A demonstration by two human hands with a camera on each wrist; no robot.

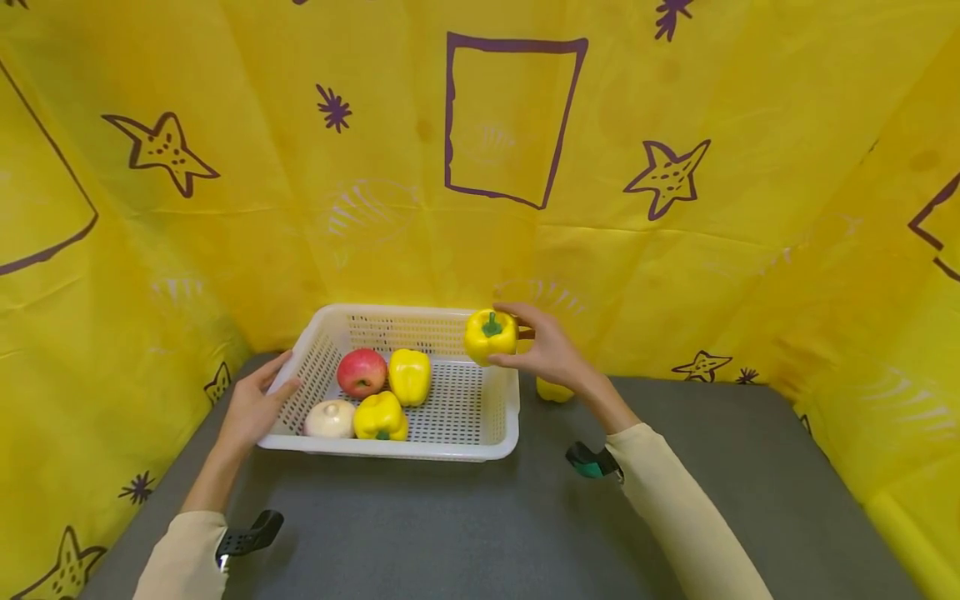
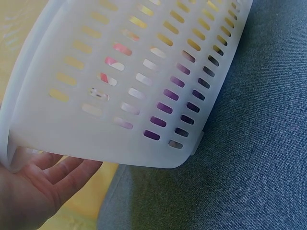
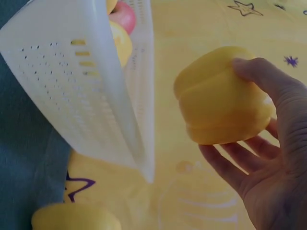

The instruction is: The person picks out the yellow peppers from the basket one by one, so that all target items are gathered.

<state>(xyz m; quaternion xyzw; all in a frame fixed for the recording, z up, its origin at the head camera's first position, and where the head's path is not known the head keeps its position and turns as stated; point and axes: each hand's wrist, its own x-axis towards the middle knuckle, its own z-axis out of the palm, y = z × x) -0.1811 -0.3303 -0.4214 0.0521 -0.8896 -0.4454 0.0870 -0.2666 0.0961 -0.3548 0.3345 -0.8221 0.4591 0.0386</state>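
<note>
Yellow and glossy, a bell pepper (image 1: 491,337) sits in the right grip (image 1: 551,350), clamped between the thumb (image 3: 268,74) and the fingers (image 3: 225,165), its green stem (image 1: 491,324) facing the head camera. In the head view that pepper overlaps the back right corner of a white plastic basket (image 1: 405,450); in the right wrist view a gap separates it from the basket wall. The left grip (image 1: 251,408) is closed on the opposite end of the basket, its thumb over the rim and its fingers below, outside the end wall. Inside the basket, just right of the left grip, lie a red apple (image 1: 362,372) and, nearer the person, a white bulb (image 1: 330,419), with purple showing through the slots in the left wrist view. Farther from the left grip, towards the right one, are a second pepper (image 1: 409,377) beside the apple and a third pepper (image 1: 381,417) beside the bulb, its stem end towards the person. Below the right grip, outside the basket, a yellow item (image 1: 553,390) rests on the dark grey worktop (image 1: 450,517), partly hidden by the forearm. Behind both grips hangs a yellow cloth (image 1: 390,250) printed with purple stars. A cream sleeve (image 1: 682,508) covers the arm behind the right grip, and a black wrist device (image 1: 592,460) sits at its cuff.
</note>
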